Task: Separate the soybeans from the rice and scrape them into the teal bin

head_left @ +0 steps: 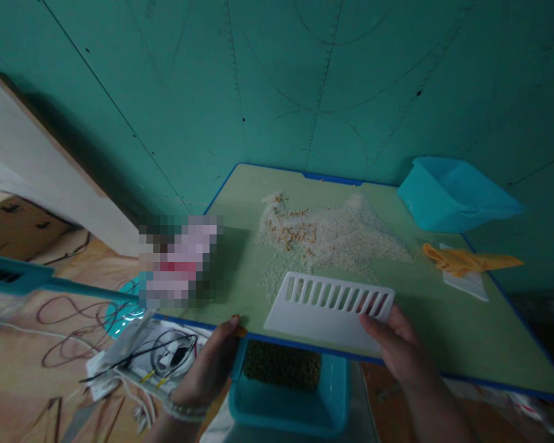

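My right hand (399,344) grips a flat white plastic scraper (323,317) with a row of slots by its right end, thumb on top. The scraper is tilted over the table's near edge. Just beyond it, a spread pile of pale grains (346,231) lies on the green tabletop (233,271), with golden-brown kernels (293,231) mixed in at its left. My left hand (212,357) is closed at the near edge, beside a small orange piece (240,331); its other fingers are hidden. Between my hands, below the edge, sits a turquoise tub (289,406) holding dark greenish-brown grains (281,366).
At the back right stands a turquoise container (457,194). An orange cloth (466,259) lies over a white card (466,284). A blurred pinkish package (182,261) is at the left, near a turquoise slotted scoop (18,274). Cables (175,351) lie lower left; a green wall (277,80) rises behind.
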`<state>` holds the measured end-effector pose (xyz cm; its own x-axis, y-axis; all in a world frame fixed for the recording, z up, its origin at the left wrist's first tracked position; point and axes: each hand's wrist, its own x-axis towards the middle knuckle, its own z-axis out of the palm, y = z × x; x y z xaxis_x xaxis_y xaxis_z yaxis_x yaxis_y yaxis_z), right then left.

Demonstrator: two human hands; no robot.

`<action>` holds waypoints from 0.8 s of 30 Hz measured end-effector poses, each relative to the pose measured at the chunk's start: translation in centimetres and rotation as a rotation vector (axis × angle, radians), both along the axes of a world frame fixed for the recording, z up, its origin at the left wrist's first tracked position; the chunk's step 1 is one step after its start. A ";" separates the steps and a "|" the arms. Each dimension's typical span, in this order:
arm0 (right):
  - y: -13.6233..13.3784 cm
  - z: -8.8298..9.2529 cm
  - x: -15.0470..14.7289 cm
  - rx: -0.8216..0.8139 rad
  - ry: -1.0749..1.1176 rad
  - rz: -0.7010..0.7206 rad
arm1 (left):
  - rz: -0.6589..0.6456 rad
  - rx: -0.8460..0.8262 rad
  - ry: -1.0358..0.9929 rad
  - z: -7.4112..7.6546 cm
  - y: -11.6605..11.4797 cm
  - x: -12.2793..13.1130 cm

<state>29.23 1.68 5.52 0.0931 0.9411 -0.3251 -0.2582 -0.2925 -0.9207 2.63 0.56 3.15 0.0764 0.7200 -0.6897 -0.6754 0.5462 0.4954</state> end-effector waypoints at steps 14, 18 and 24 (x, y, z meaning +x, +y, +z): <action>2.3 1.5 0.8 0.157 0.099 -0.470 | 0.007 0.022 0.074 -0.1 0.1 0.1; 2.4 1.1 1.7 0.144 0.052 -0.425 | 0.023 0.007 0.037 0.3 0.4 0.4; 3.0 0.7 2.0 0.127 -0.031 -0.397 | 0.075 0.034 0.064 0.0 0.2 0.3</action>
<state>31.18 4.73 6.25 0.4649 0.8625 -0.1999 -0.2994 -0.0594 -0.9523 2.91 0.80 3.18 -0.0218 0.7449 -0.6669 -0.6801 0.4779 0.5560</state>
